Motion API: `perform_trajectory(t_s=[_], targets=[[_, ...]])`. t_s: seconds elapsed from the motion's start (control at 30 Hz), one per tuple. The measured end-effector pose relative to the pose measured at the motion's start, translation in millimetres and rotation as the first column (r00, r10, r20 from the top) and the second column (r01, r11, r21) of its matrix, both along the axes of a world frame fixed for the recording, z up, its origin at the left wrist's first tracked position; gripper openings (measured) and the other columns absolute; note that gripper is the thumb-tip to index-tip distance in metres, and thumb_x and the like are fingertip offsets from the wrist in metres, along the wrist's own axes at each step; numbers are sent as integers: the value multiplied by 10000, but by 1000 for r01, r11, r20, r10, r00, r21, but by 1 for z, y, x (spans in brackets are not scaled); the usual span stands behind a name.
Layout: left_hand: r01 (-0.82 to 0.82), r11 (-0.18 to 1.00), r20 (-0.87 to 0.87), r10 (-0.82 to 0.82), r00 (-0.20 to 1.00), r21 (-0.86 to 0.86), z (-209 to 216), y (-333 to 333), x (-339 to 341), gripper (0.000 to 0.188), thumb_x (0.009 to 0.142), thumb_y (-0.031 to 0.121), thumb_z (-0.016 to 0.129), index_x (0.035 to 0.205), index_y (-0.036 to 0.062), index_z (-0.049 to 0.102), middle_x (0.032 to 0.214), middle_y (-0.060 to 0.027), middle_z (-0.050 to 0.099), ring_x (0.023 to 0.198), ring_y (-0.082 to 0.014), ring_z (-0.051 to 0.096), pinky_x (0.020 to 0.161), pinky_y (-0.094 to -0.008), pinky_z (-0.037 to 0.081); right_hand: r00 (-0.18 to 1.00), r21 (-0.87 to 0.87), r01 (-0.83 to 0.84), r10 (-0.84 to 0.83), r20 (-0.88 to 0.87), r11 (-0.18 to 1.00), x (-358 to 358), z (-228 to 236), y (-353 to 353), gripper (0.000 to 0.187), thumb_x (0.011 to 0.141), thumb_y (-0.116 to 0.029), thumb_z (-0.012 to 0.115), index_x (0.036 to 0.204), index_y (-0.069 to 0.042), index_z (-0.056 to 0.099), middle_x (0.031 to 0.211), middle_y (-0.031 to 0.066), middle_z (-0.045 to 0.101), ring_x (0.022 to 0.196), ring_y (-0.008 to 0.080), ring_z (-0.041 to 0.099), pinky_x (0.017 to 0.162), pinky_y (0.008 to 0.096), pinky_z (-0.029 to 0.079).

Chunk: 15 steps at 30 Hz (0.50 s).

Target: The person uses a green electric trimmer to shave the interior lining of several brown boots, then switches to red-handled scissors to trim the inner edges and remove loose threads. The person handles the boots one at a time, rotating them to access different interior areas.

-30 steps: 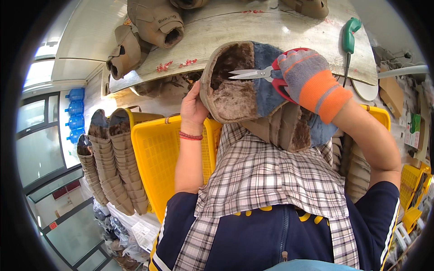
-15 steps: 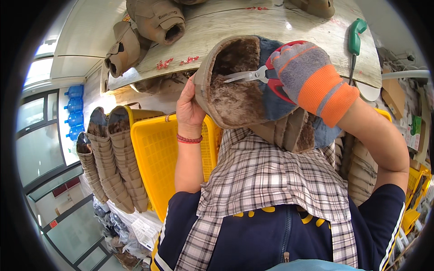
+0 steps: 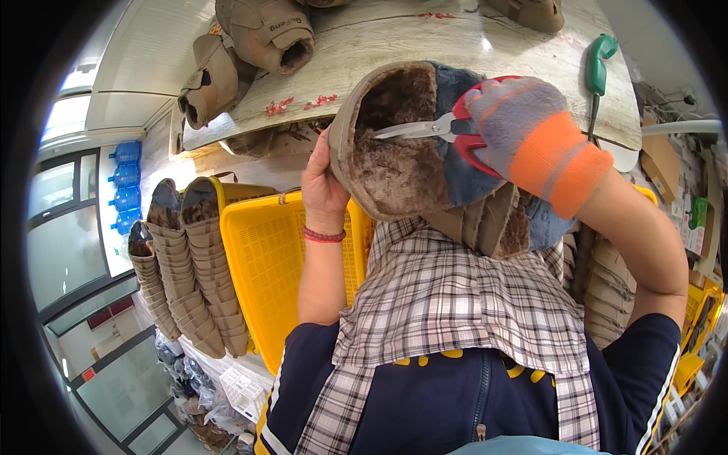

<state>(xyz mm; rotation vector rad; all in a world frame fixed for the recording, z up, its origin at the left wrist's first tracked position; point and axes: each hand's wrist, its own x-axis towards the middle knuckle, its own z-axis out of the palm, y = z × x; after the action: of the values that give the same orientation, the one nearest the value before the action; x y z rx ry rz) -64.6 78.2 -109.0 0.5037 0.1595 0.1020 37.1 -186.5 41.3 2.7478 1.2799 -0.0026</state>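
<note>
My left hand [image 3: 324, 189] grips the left edge of a tan shoe upper [image 3: 402, 178], its thumb along the outside and its other fingers partly hidden behind. The upper is turned with its opening up, showing brown plush lining and a dark blue section on the right. Gloved in grey and orange, my right hand [image 3: 527, 129] is closed round red-handled scissors [image 3: 413, 130]. Their blades lie nearly together, tips over the plush inside the opening. A second plush-lined upper [image 3: 485, 224] sits under the first, against my plaid apron [image 3: 455, 296].
Ahead is a pale wood-grain table [image 3: 379, 34] with tan shoes [image 3: 265, 34] at far left and a green handheld tool [image 3: 599, 61] at right. A yellow basket [image 3: 258, 258] stands left of me. Beyond it are tall stacks of uppers [image 3: 216, 280] and blue water bottles [image 3: 125, 178].
My right hand and the scissors have shifted slightly right and down, with the tips still inside the opening. The left hand keeps its grip on the upper.
</note>
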Motion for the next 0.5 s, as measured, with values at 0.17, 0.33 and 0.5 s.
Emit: perform_trajectory(t_s=[0.17,0.33,0.5], targets=[[0,998,-2,0,1000,-65,-3,0,-1,393,926,101,539,1280,-52,461,1251,-159,563,1138,-246,563,1010,-371,440,998,51,30,-33,56,998,-5,5,-4,274,770,-347,666,941,-133,678,911,61,666,863,233,650,701,331,526],[12,997,-9,-13,1000,-81,-1,-3,0,371,924,90,534,1265,-49,481,1227,-159,582,1118,-246,578,1001,-374,450,989,-30,-55,58,138,998,-3,0,10,231,731,-308,690,852,-110,689,785,59,672,755,221,661,613,317,523],[28,992,17,-26,999,-120,2,-5,-1,363,927,89,528,1260,-50,489,1225,-161,584,1116,-248,580,1004,-375,448,978,-46,-92,99,185,995,-2,-8,12,184,710,-272,700,786,-105,691,703,51,664,683,216,659,558,310,513]])
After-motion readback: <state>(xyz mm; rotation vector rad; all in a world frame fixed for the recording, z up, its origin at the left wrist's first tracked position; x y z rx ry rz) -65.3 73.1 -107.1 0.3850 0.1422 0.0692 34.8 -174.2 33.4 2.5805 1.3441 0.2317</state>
